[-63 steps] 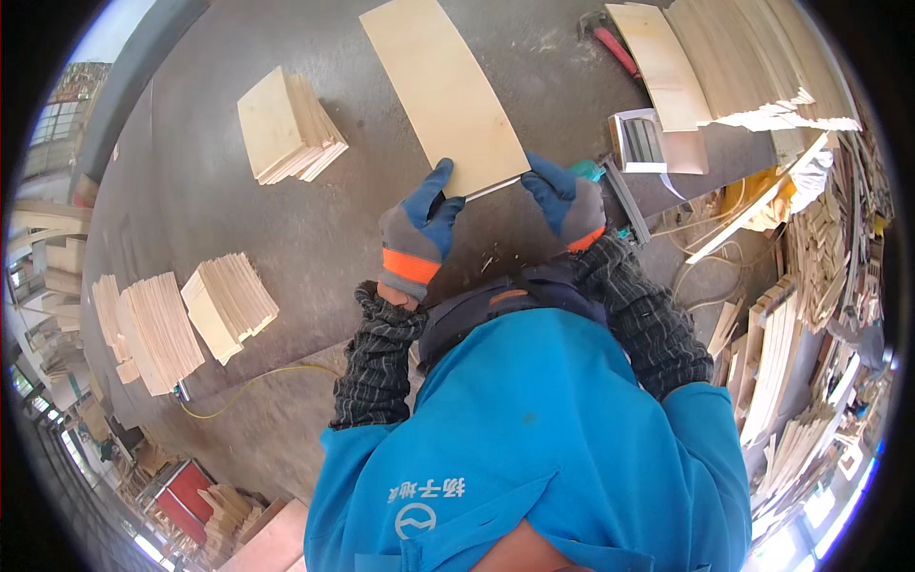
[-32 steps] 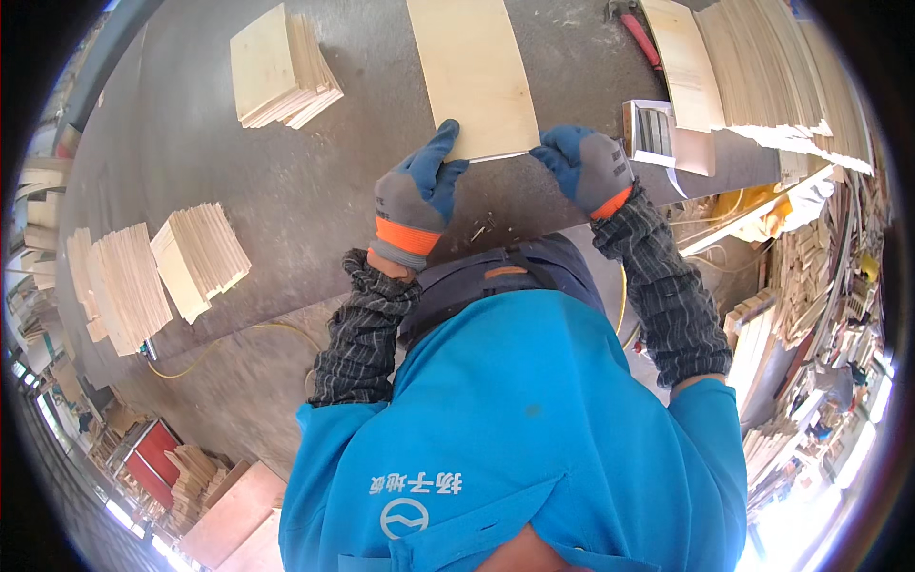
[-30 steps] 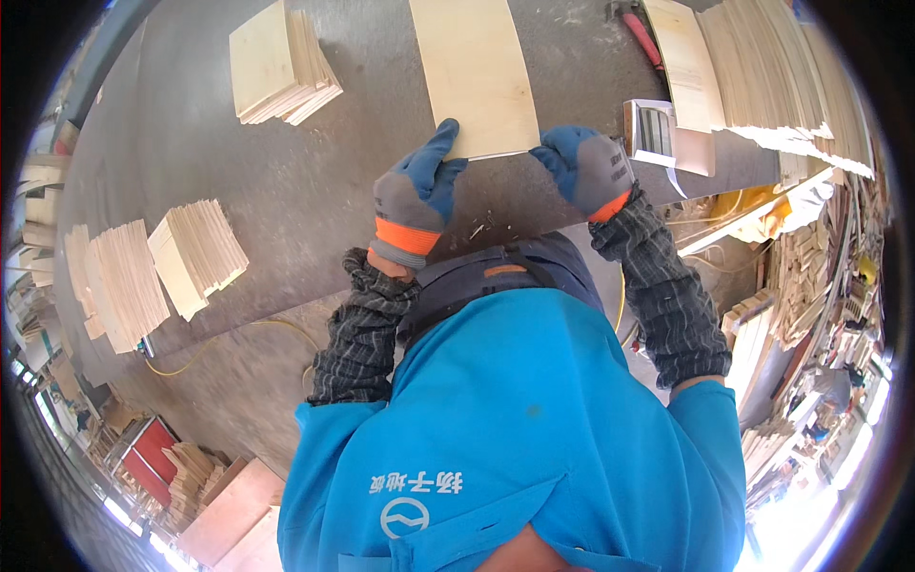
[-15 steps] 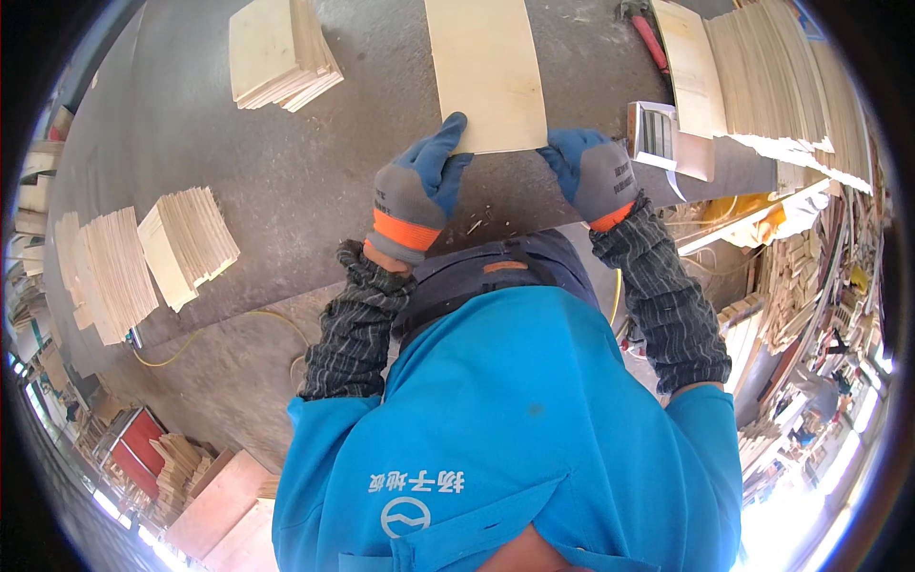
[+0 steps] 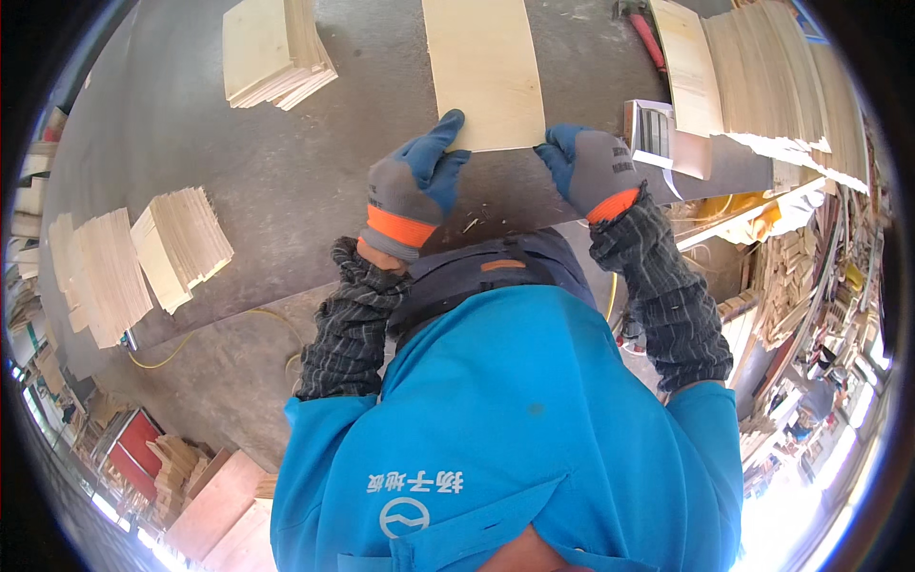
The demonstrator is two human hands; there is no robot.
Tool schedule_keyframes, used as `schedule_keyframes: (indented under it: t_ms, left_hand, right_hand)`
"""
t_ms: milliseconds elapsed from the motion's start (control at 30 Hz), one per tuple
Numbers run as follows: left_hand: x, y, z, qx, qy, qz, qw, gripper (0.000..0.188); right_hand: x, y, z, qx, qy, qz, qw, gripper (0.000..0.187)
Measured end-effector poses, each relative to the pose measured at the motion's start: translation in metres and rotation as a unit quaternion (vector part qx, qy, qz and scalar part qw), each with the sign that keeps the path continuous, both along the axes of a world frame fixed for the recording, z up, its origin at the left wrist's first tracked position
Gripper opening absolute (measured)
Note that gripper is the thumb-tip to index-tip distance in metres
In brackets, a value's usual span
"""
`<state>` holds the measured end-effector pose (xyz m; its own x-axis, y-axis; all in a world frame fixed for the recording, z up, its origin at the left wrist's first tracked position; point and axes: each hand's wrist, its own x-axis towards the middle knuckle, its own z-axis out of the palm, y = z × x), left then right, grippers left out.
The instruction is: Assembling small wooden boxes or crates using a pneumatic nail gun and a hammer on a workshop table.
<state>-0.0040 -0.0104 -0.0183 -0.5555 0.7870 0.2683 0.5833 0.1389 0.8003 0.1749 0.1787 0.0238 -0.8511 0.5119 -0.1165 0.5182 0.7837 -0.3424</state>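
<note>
My grey-and-blue-gloved, orange-cuffed left hand (image 5: 412,181) points forward, its blue thumb (image 5: 446,127) stretched out above bent fingers (image 5: 447,181); my matching gloved right hand (image 5: 593,172) curls tighter, angled inward. Both forearms lie under bunched dark, pale-striped fabric sleeves (image 5: 351,319), elbows wide, a bare strip of left wrist (image 5: 378,257) showing

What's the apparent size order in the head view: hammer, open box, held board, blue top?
Largest to smallest:
1. blue top (near the camera)
2. held board (far end cut off)
3. open box
4. hammer
</note>
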Motion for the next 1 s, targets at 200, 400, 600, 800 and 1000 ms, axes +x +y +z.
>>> schedule_keyframes:
  t_ms: [200,400,600,800,1000]
  left_hand:
    - [-0.004,-0.002,0.006,-0.071,-0.01,-0.011,0.997,0.044]
    - [-0.002,-0.002,0.003,-0.044,-0.002,-0.009,0.999,0.042]
    - [0.007,0.006,0.006,-0.034,-0.047,-0.013,0.998,0.048]
    - [0.014,0.016,-0.004,-0.022,0.013,0.067,0.997,0.047]
    - [0.011,0.016,-0.017,0.03,0.125,0.065,0.99,0.045]
  right_hand:
    - [-0.002,0.002,0.004,-0.035,-0.01,0.003,0.999,0.023]
    - [-0.002,0.0,0.006,0.005,-0.032,0.008,0.999,0.024]
    - [-0.002,0.001,0.004,0.002,-0.04,0.0,0.999,0.023]
    - [-0.004,0.001,0.006,-0.017,0.01,0.002,1.0,0.021]
    - [-0.002,0.005,0.005,-0.055,0.018,0.007,0.998,0.02]
